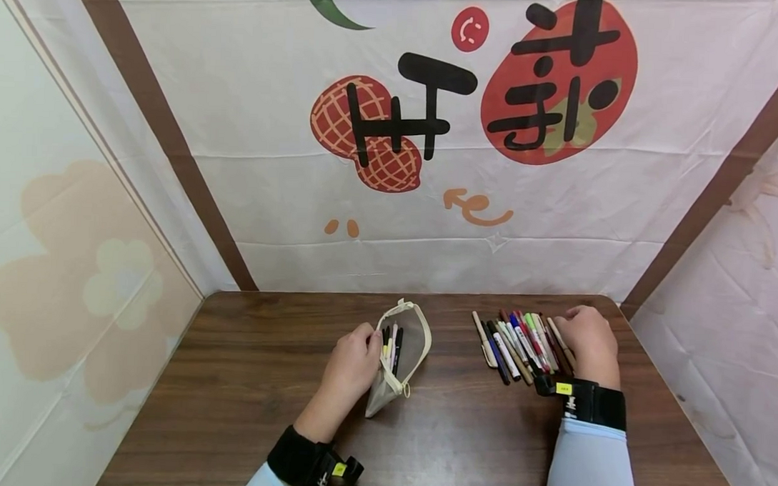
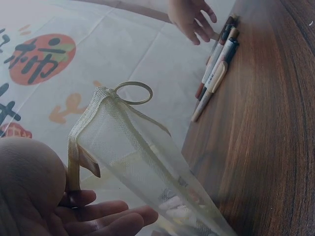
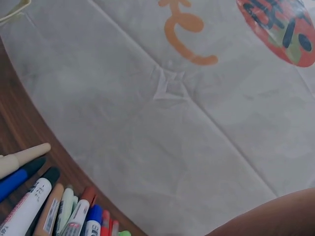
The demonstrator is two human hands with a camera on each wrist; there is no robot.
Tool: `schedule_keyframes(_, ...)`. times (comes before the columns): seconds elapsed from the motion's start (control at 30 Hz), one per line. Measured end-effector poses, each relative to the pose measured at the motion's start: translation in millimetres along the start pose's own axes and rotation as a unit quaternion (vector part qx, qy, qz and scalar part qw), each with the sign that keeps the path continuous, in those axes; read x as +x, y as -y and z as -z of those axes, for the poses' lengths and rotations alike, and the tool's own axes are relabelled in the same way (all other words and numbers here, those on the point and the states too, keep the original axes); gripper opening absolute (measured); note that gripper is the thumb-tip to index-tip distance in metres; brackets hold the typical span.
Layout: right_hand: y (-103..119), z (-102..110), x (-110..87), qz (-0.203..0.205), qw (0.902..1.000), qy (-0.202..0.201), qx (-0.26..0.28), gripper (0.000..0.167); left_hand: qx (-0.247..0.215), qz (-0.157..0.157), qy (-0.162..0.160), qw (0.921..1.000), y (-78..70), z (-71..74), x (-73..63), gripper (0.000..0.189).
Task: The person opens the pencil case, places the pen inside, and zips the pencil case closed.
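My left hand (image 1: 353, 360) pinches the left rim of a pale mesh zip pouch (image 1: 414, 351) between thumb and fingers. The pouch's mouth gapes, and several pens (image 1: 392, 347) stand inside it. In the left wrist view the zipper edge of the pouch (image 2: 142, 162) rises past my left hand (image 2: 83, 216), a ring at its top corner. My right hand (image 1: 591, 339) is at the right end of a row of loose pens and markers (image 1: 520, 348), its fingertips close to the far ends of the rightmost pens. In the left wrist view, the right hand's fingers (image 2: 199, 29) look loosely bent.
The brown wooden table (image 1: 262, 381) bears the pouch and the pens. A white printed cloth (image 1: 268, 196) hangs along its back edge, with more cloth at both sides. The loose pens lie side by side, with a cream pen (image 1: 484, 339) leftmost.
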State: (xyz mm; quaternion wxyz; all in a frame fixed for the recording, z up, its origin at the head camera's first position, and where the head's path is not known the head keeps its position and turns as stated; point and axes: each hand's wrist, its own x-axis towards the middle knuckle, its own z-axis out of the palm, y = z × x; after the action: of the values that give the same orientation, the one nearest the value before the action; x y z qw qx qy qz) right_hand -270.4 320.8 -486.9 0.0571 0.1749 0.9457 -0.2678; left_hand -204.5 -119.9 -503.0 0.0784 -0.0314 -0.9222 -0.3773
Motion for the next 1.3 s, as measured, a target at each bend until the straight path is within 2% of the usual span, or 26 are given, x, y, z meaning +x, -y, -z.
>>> schedule_keyframes(0.13,-5,-3,3.4,-0.009,0.9999,-0.001,-0.009,0.055,-0.001,-0.007,-0.002,1.0000,0.4,0.2,0.0,0.028)
schedule_keyframes(0.37,-11,-9,4.9,-0.021,0.9990,0.034,-0.018,0.060,-0.001,-0.006,0.005,1.0000,-0.2,0.9,-0.6,0.029)
schedule_keyframes(0.53,-13,-12,4.1,-0.010,0.9992,0.035,-0.015,0.059,0.006,-0.010,-0.001,0.9999,-0.6,0.6,-0.5,0.028)
schedule_keyframes(0.83,-14,-14,5.1,0.021,0.9987,0.042,-0.020,0.043,0.007,-0.009,-0.003,0.9999,-0.1,-1.3,-1.1,0.027)
schedule_keyframes(1.0,-15,-15,9.1,0.015,0.9982,0.057,-0.005,0.042,0.004,-0.005,0.002,1.0000,-0.9,-1.2,-1.5,0.027)
schedule_keyframes(1.3,-19,-17,16.4,0.001,0.9984,0.052,0.023,0.042,-0.003,-0.004,0.008,1.0000,-0.9,-1.7,-1.4,0.028)
